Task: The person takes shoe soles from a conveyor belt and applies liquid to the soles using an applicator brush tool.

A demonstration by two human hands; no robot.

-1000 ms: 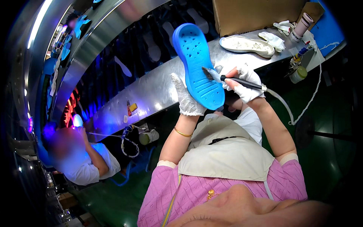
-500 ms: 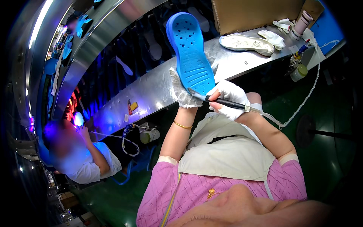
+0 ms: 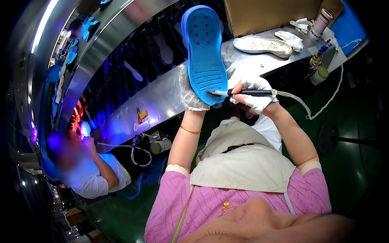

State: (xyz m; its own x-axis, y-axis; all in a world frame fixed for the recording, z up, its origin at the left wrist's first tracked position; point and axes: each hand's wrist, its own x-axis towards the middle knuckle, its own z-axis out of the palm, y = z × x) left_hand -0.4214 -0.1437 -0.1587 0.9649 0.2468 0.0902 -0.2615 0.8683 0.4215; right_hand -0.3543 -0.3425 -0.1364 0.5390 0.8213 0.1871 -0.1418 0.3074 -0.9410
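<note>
In my gloved left hand (image 3: pixel 189 91) a blue shoe sole (image 3: pixel 206 60) is held up, gripped along its left side and lower end. Holes dot its upper part and ridges cross its lower part. My right hand (image 3: pixel 255 91), in a white glove with bare fingertips, is closed round the black handle of a brush (image 3: pixel 255 93). The brush's tip rests on the sole's lower end, below the ridges. A pale tube (image 3: pixel 298 99) runs from the handle's back end off to the right.
Beyond my hands stands a metal bench (image 3: pixel 142 107) bearing a white sole (image 3: pixel 261 46), crumpled gloves (image 3: pixel 289 39) and a pink cup (image 3: pixel 321 24). A curved metal machine holding dark panels rises behind it. On the left a co-worker (image 3: pixel 97 170) sits holding a lit sole (image 3: pixel 85 129).
The sole has moved up slightly and now stands more upright. My right hand has turned the brush nearly level, its tip shifting from the sole's left edge onto its lower surface.
</note>
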